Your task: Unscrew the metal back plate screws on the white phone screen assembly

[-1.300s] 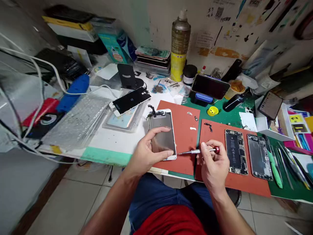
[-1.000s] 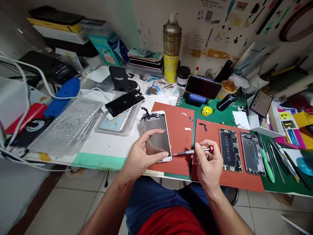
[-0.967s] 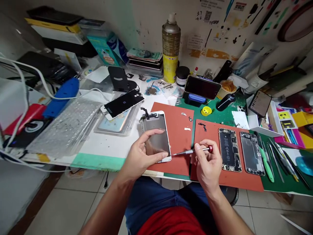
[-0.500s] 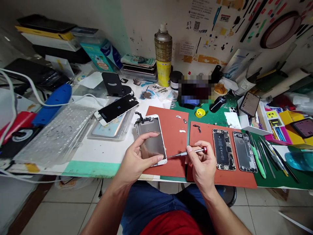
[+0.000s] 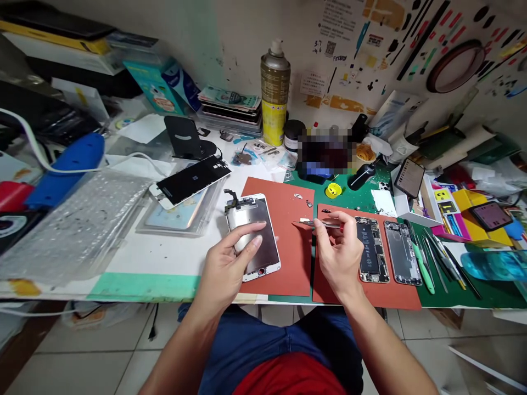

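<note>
My left hand (image 5: pixel 225 264) grips a white-framed phone screen (image 5: pixel 267 235) by its left side, back face up, with thumb and forefinger lying over its metal plate. A flex cable (image 5: pixel 231 195) sticks up from its top end, and a round home-button opening shows at the bottom. In my right hand (image 5: pixel 341 257) a thin screwdriver (image 5: pixel 307 221) is pinched, its tip pointing left above the red mat (image 5: pixel 294 263), apart from the screen. Small metal parts (image 5: pixel 298 196) lie on that mat. Right of my right hand are an opened phone body (image 5: pixel 374 249) and a second phone housing (image 5: pixel 402 253).
Tweezers and other tools (image 5: pixel 447 263) lie at the right, beside a green pry tool (image 5: pixel 424 266). Another phone screen (image 5: pixel 193 180) rests on a plastic case at the left. A spray can (image 5: pixel 274 99) stands at the back, behind a yellow cap (image 5: pixel 333 190).
My right hand has lifted the screwdriver up and away from the screen's lower corner. My left thumb has moved up off that corner, uncovering the bottom end. The view has shifted slightly.
</note>
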`<state>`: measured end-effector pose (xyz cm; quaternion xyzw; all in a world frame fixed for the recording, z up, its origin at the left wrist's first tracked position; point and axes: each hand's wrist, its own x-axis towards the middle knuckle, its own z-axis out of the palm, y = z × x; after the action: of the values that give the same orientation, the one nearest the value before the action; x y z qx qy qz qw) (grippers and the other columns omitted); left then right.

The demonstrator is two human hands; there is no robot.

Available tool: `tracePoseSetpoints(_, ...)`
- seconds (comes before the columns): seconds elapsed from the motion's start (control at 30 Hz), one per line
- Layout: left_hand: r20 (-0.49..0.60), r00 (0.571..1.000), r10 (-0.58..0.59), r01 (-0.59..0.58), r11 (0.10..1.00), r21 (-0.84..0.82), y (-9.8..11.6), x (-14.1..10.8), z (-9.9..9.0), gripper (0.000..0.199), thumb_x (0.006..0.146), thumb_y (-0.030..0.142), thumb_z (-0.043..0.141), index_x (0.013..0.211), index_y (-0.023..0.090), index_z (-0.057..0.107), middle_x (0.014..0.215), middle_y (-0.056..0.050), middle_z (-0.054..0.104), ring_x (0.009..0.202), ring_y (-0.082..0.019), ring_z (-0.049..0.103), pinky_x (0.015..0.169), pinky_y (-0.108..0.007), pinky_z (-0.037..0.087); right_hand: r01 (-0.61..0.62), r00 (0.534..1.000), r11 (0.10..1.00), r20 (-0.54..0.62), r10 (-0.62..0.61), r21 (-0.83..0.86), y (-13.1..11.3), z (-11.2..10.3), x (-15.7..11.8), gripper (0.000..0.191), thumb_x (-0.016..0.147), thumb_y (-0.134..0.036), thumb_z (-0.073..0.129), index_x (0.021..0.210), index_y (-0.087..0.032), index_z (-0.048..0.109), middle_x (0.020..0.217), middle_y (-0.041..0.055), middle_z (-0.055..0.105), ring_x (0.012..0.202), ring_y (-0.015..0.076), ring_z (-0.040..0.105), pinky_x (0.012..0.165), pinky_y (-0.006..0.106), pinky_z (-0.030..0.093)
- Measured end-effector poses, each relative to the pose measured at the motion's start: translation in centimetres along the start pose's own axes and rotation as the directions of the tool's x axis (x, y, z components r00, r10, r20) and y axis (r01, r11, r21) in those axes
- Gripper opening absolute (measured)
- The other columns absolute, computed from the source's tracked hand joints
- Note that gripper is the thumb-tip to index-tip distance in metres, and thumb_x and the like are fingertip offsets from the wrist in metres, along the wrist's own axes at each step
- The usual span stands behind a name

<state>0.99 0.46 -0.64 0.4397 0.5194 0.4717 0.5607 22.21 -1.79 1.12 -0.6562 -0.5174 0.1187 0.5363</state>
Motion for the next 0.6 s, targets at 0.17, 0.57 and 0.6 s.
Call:
tracePoseSetpoints(0.17, 0.014, 1.000, 0.028, -0.028, 0.999, 0.021, 0.3, 0.0, 0.2, 0.037, 0.083, 0.049, 0.085, 0.111, 0.024, 0.084, 0.114, -0.009, 0.081, 0.112, -0.031, 0.075, 0.091, -0.041, 0.064, -0.021, 1.000, 1.000, -0.009, 0.020, -0.017, 0.1, 0.2, -0.1, 0.025, 0.097, -0.038, 0.071, 0.115, -0.023, 0.062, 0.096, 0.0039, 0.078, 0.083, 0.0195, 0.079, 0.072, 0.032, 0.065)
tracePoseSetpoints(0.57, 0.087, 0.982, 0.170, -0.182, 0.970, 0.159, 0.8, -0.2, 0.4, 0.016, 0.081, 0.037, 0.086, 0.090, 0.025, 0.084, 0.097, -0.006, 0.081, 0.095, -0.024, 0.076, 0.088, -0.036, 0.062, -0.450, 0.893, 0.720, 0.268, 0.361, 0.528, -2.5, -0.9, -1.5, 0.036, 0.090, -0.037, 0.085, 0.111, -0.025, 0.059, 0.077, -0.0043, 0.072, 0.065, 0.0169, 0.077, 0.057, 0.025, 0.062)
tracePoseSetpoints(0.6, 0.093, 0.980, 0.174, -0.187, 0.970, 0.156, 0.8, -0.2, 0.4, 0.014, 0.081, 0.036, 0.086, 0.090, 0.025, 0.084, 0.096, -0.005, 0.081, 0.095, -0.023, 0.076, 0.088, -0.035, 0.062, -0.458, 0.889, 0.708, 0.276, 0.366, 0.537, -2.5, -0.8, -1.7, 0.036, 0.090, -0.037, 0.086, 0.111, -0.025, 0.059, 0.076, -0.0044, 0.073, 0.065, 0.0168, 0.077, 0.057, 0.025, 0.061)
